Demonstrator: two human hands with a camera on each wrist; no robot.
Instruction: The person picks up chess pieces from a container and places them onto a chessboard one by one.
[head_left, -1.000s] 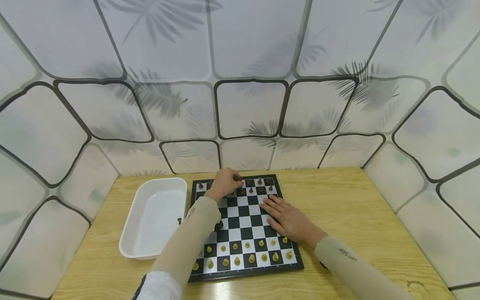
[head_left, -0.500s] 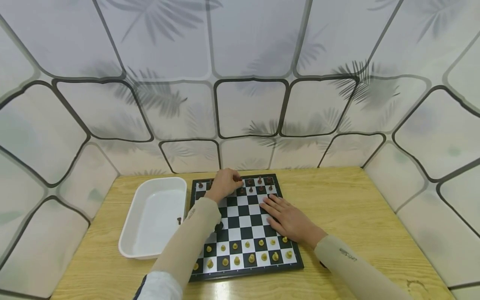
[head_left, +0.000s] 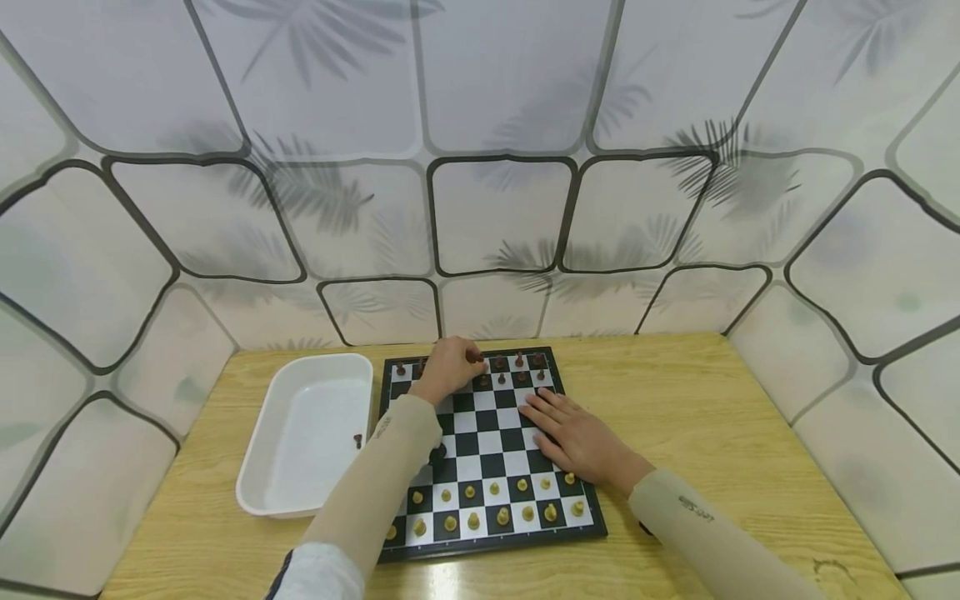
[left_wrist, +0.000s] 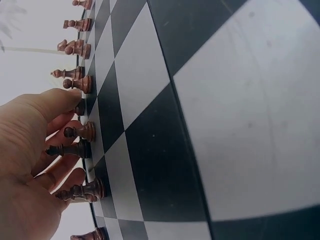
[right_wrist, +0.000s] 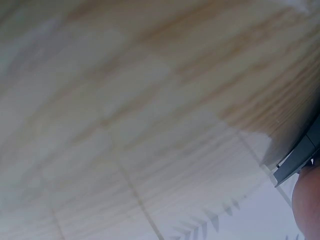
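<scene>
A black-and-white chessboard (head_left: pixel 488 419) lies on the table. At its far edge my left hand (head_left: pixel 447 369) reaches over the back row. In the left wrist view the thumb and index finger of this hand (left_wrist: pixel 30 130) pinch a dark brown chess piece (left_wrist: pixel 79 107), mostly hidden by the fingers. A brown pawn (left_wrist: pixel 80 132) and a tall dark piece (left_wrist: pixel 67 149) stand close beside the fingers. My right hand (head_left: pixel 570 433) rests with fingers extended on the board's right side. Yellow pieces (head_left: pixel 503 517) stand in two rows at the near side.
A white plastic tray (head_left: pixel 255 450) stands left of the board, with a small brown piece (head_left: pixel 357 440) inside by its right wall. The wooden table (head_left: pixel 675 400) extends to the right. A patterned backdrop (head_left: pixel 495 217) rises behind and at both sides.
</scene>
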